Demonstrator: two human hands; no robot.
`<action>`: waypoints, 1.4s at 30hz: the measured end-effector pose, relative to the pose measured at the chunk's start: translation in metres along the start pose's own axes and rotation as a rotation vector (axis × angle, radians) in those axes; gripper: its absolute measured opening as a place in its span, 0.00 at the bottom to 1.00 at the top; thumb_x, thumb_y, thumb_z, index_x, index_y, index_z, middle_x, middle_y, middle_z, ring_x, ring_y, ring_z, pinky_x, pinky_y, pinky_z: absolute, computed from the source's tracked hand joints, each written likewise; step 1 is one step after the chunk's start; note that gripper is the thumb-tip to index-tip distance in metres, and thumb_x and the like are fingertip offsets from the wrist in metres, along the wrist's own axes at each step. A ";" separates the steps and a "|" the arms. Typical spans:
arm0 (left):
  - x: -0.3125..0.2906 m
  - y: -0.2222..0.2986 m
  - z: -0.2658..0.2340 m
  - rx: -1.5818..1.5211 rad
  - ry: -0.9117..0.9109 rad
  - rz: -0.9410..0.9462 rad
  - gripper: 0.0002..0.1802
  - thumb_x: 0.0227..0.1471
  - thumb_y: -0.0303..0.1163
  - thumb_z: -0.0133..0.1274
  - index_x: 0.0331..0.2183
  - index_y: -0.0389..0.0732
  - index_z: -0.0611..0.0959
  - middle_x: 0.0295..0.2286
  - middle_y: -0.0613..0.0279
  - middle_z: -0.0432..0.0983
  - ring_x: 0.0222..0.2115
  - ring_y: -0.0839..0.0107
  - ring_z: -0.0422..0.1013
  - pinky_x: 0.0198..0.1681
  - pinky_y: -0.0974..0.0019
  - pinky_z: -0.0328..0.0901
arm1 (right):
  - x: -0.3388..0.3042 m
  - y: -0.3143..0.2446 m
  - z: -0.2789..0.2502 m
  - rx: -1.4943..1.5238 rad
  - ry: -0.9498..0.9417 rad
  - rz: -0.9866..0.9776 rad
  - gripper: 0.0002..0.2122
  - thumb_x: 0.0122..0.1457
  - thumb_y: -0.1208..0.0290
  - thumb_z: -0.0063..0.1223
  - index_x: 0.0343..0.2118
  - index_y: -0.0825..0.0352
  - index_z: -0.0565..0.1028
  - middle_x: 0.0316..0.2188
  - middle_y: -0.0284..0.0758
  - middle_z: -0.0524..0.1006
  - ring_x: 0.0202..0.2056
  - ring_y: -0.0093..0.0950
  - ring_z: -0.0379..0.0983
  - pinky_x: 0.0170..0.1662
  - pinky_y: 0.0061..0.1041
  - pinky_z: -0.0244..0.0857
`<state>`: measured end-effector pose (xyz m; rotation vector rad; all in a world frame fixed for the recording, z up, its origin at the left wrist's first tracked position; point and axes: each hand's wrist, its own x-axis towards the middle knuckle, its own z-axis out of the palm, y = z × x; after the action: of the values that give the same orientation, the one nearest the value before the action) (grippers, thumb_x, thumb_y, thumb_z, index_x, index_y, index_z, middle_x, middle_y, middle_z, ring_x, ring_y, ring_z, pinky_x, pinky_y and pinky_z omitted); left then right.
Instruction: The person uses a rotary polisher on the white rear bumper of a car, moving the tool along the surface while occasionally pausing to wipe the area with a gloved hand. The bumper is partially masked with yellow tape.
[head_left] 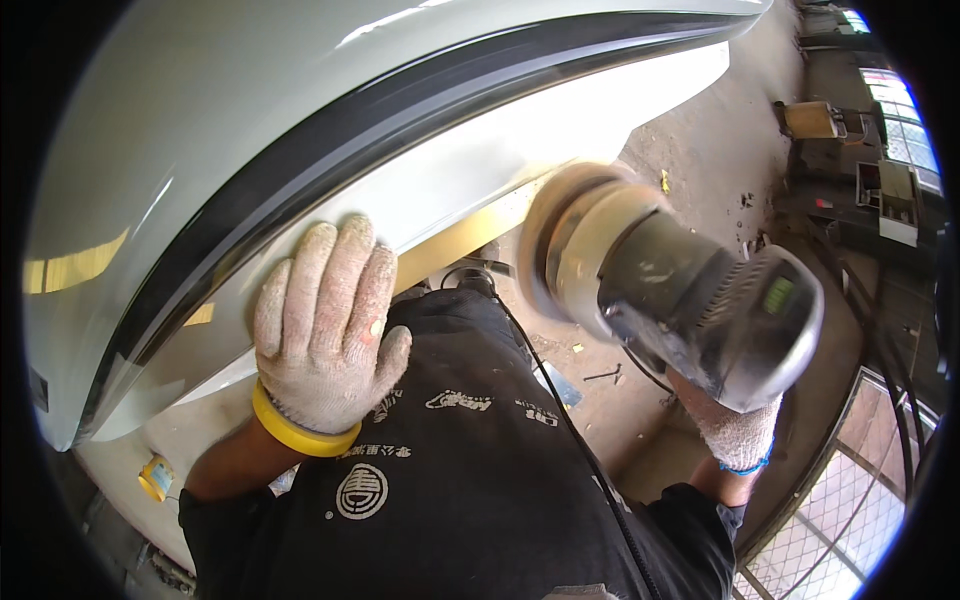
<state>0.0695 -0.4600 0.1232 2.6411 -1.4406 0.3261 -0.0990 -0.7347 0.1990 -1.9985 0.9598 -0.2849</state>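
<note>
Our open, empty left hand [328, 320] likely braces against the white panel [500, 150] beneath; our right hand [738, 428] grips the polisher [680, 275].

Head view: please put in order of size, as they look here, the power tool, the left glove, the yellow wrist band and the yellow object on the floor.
1. Power tool
2. Left glove
3. Yellow wrist band
4. Yellow object on the floor

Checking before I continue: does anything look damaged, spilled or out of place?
The floor looks untidy: a yellow scrap lies loose beyond the power tool. On the left hand, the glove has a small reddish patch, possibly wear.
</note>
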 end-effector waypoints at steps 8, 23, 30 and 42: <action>0.064 0.036 0.020 0.134 -0.017 0.048 0.40 0.41 0.45 0.59 0.55 0.38 0.70 0.58 0.55 0.62 0.60 0.57 0.55 0.63 0.57 0.50 | 0.012 0.041 -0.015 0.015 0.003 -0.065 0.30 0.45 0.74 0.63 0.55 0.67 0.66 0.44 0.37 0.74 0.41 0.26 0.72 0.46 0.31 0.68; 0.052 0.029 0.022 0.213 -0.103 -0.033 0.46 0.31 0.41 0.65 0.54 0.38 0.68 0.57 0.54 0.60 0.60 0.58 0.55 0.62 0.58 0.49 | 0.082 0.034 -0.014 0.108 -0.002 -0.137 0.22 0.39 0.81 0.67 0.42 0.71 0.76 0.36 0.35 0.80 0.36 0.24 0.76 0.42 0.25 0.69; 0.035 0.032 0.013 0.137 -0.127 -0.046 0.39 0.33 0.41 0.62 0.49 0.34 0.73 0.54 0.50 0.64 0.57 0.52 0.59 0.59 0.53 0.53 | 0.085 0.020 -0.009 0.043 -0.017 -0.206 0.19 0.43 0.79 0.63 0.41 0.73 0.76 0.31 0.35 0.79 0.30 0.23 0.75 0.37 0.23 0.70; 0.029 0.035 0.025 0.242 -0.081 -0.045 0.34 0.53 0.54 0.44 0.46 0.32 0.75 0.52 0.47 0.68 0.53 0.48 0.63 0.54 0.49 0.57 | 0.092 -0.005 -0.010 -0.104 -0.095 -0.227 0.18 0.46 0.76 0.63 0.42 0.73 0.76 0.30 0.37 0.79 0.30 0.24 0.76 0.35 0.23 0.70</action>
<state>0.0582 -0.5079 0.1056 2.9043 -1.4463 0.4175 -0.0393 -0.8053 0.1947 -2.1995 0.7012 -0.2654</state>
